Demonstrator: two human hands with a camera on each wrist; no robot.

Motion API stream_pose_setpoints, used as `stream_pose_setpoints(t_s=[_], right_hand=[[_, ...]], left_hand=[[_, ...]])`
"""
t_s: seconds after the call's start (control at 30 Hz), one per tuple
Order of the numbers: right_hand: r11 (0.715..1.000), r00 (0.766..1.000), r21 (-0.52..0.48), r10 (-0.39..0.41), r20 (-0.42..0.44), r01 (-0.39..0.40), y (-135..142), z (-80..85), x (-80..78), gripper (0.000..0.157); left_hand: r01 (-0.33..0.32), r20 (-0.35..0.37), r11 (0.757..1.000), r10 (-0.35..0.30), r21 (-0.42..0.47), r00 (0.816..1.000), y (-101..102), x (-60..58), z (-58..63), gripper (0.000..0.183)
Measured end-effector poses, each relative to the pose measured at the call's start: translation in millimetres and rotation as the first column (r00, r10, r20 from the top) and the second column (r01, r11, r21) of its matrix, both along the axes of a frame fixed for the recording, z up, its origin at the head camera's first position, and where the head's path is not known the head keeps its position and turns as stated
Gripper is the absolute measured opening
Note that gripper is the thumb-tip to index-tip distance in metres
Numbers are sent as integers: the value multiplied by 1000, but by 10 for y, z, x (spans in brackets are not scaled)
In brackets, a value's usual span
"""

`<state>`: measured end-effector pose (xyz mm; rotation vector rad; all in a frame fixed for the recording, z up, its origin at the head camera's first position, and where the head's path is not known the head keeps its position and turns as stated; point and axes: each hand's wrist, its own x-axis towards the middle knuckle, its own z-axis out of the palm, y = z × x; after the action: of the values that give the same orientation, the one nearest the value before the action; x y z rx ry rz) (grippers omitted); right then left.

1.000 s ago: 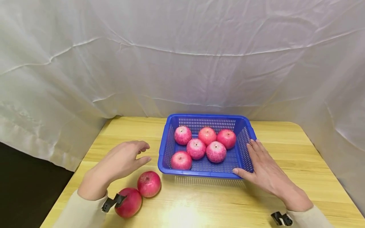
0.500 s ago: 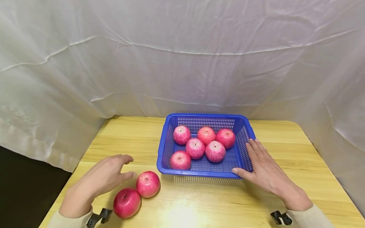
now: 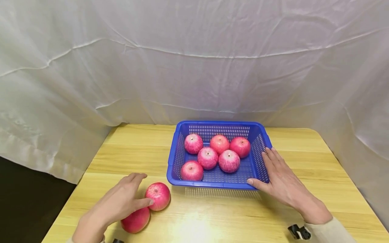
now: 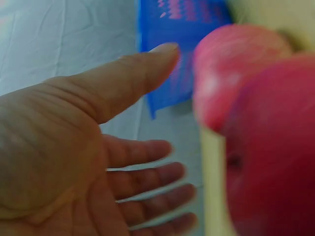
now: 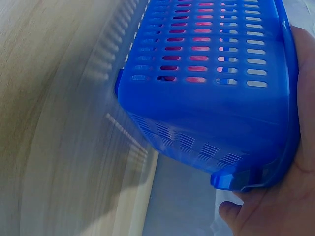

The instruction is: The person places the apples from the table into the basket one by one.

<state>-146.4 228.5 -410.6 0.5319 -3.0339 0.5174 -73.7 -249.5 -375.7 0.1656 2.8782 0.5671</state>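
Two red apples sit on the table left of a blue plastic basket (image 3: 212, 185): a farther apple (image 3: 158, 192) and a nearer apple (image 3: 135, 221), partly covered by my left hand (image 3: 120, 200). That hand hovers over the pair, its thumb overlapping the farther apple in the head view. In the left wrist view, a gap separates the spread fingers (image 4: 152, 174) from the large blurred apple (image 4: 275, 157). My right hand (image 3: 284, 182) rests on the basket's near right corner, fingers straight along the right rim and thumb on the front rim. Several apples (image 3: 229, 161) lie inside the basket.
The wooden table (image 3: 212, 216) carries the basket near its back. A pale curtain (image 3: 194, 67) hangs close behind and along both sides. A dark area (image 3: 27, 199) lies beyond the table's left edge.
My left hand has moved toward me and left from beside the basket, then slightly right over the two loose apples. My right hand and the basket have stayed put.
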Motion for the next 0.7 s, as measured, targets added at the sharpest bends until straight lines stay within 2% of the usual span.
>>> stream_pose_setpoints(t_s=[0.13, 0.3, 0.5, 0.7], right_hand=[[1000, 1000, -4, 0, -3, 0, 1, -3, 4, 116], [1000, 1000, -3, -3, -4, 3, -4, -6, 9, 116], [1000, 1000, -4, -4, -6, 4, -4, -7, 11, 116], [1000, 1000, -5, -7, -1, 7, -1, -1, 14, 116]], left_hand=[[4, -13, 1000, -4, 5, 1000, 121, -20, -114, 88], [11, 25, 1000, -11, -3, 1000, 202, -48, -221, 91], [6, 71, 1000, -5, -5, 997, 234, -76, -298, 93], [16, 60, 1000, -17, 6, 998, 245, -99, -346, 95]])
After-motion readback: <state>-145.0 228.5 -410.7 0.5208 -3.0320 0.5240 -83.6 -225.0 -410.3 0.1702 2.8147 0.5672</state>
